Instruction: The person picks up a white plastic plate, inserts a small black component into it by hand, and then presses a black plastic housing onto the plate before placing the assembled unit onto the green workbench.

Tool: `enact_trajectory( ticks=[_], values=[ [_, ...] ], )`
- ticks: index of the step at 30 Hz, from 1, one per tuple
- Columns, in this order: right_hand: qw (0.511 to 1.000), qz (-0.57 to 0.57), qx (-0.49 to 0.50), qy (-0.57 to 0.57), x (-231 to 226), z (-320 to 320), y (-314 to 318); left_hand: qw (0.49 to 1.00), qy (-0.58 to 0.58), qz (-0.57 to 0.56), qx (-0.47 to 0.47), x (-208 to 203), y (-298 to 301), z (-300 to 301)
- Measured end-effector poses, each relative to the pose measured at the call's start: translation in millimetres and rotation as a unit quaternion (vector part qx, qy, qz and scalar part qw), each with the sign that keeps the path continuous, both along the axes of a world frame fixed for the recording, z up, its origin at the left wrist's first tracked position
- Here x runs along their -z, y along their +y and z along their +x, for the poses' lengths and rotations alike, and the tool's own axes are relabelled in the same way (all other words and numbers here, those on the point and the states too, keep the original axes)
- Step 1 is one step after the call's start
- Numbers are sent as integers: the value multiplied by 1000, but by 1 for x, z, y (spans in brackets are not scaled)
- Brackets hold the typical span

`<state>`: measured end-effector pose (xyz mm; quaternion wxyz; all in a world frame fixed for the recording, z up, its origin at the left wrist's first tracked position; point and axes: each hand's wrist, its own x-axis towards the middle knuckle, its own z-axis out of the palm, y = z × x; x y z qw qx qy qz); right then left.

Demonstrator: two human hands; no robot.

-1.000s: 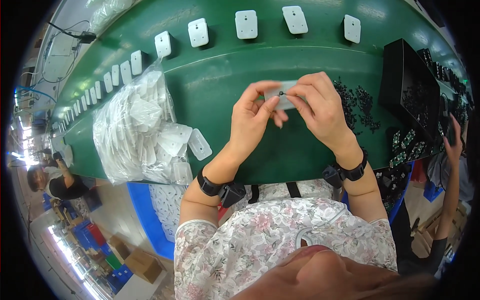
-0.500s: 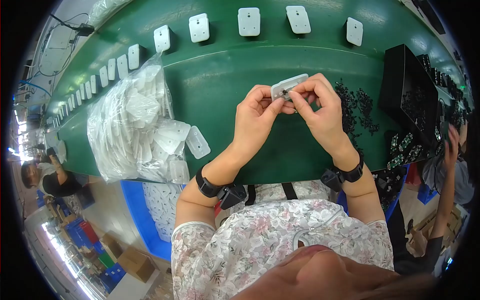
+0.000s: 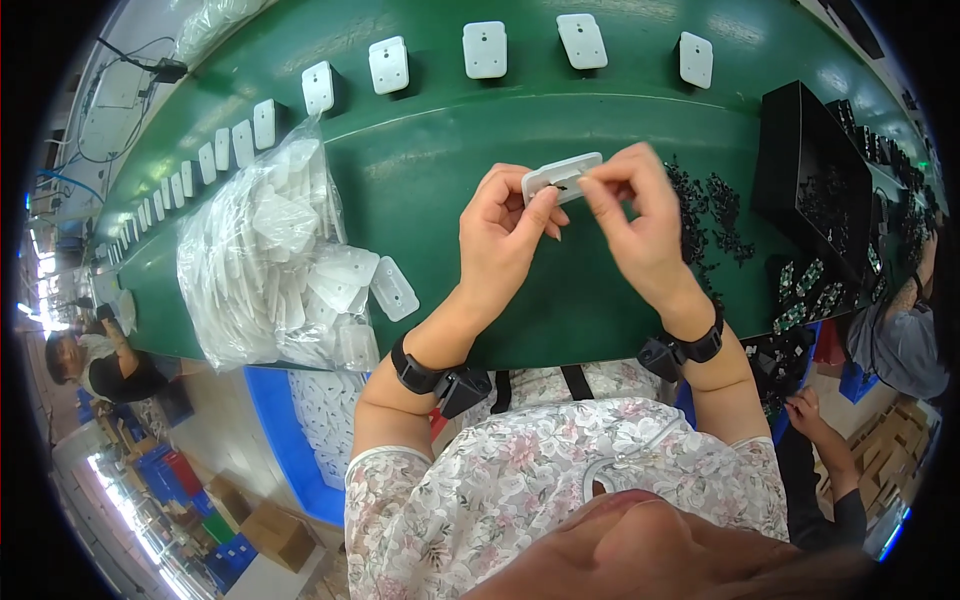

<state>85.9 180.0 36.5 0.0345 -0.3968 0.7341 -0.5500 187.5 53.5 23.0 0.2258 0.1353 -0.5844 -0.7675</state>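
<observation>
Above the green table, my left hand [image 3: 497, 235] grips a white plastic cover [image 3: 538, 180] by its left end, thumb in front and fingers behind. A small dark part [image 3: 559, 187] shows inside the cover, near my thumb tip. My right hand [image 3: 640, 225] is at the cover's right end, thumb and forefinger closed together in a pinch; whatever lies between them is hidden. Right of that hand, small black parts [image 3: 728, 215] lie scattered in piles. Left of my hands, a loose white cover [image 3: 395, 288] rests by a clear bag of white covers [image 3: 260, 250].
White-faced pieces [image 3: 485, 50] stand in a curved row along the table's far side. A black box [image 3: 785, 160] holding small black parts stands at right, beside circuit boards [image 3: 822, 303]. A blue bin [image 3: 275, 430] sits below the front edge. Other people work at both sides.
My hands and the cover have shifted slightly left. My right hand's fingers have drawn back from the cover's middle toward its right end. The co-worker's arm at right has lowered.
</observation>
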Motion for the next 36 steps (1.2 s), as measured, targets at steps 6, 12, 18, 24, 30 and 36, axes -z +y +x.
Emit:
enact_trajectory(
  ticks=[6, 12, 18, 24, 30, 36],
  values=[
    [997, 18, -57, -45, -8, -10, 3, 999, -17, 21, 29, -3, 1, 2],
    [967, 75, -120, -212, -14, -19, 6, 997, -50, -34, 49, -5, 0, 7],
    [976, 22, -96, -197, -13, -19, 11, 993, -68, -13, 93, -15, 0, 6],
    [988, 29, -39, -148, -29, -10, 39, 995, -89, -13, 30, -3, -12, -1],
    [825, 359, 331, 285, -36, -13, 163, 906, -164, -385, -59, 27, -45, -6],
    [770, 499, 344, 201, -13, -25, 207, 794, -235, -556, -72, 16, -30, -5]
  ],
)
